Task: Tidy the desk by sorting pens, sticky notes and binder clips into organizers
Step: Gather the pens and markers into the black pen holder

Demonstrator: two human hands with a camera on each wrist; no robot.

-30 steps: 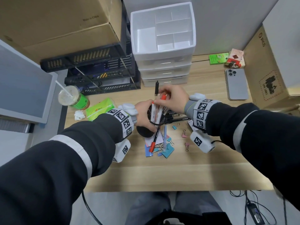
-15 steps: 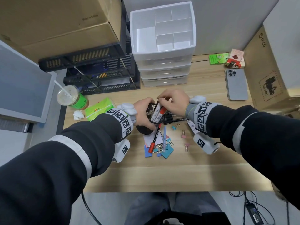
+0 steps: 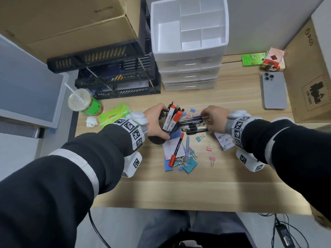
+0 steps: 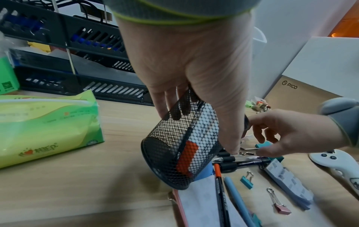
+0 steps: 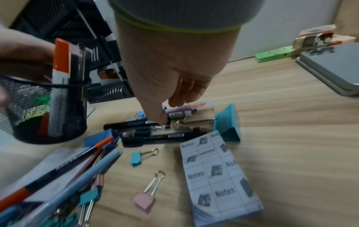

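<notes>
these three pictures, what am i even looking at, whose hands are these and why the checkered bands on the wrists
No machine here: a person tidying a desk, filmed by three cameras at one moment. The wide picture comes from a camera on the head, looking down; the other two sit on the wrists and look along each hand. The checkered bands are part of that wrist gear.

The left hand grips a tilted black mesh pen cup with markers already in it. The right hand reaches down onto a bundle of black pens lying on the wooden desk; its grip is hidden. Around them lie binder clips, a pad of sticky notes and an orange pen.
</notes>
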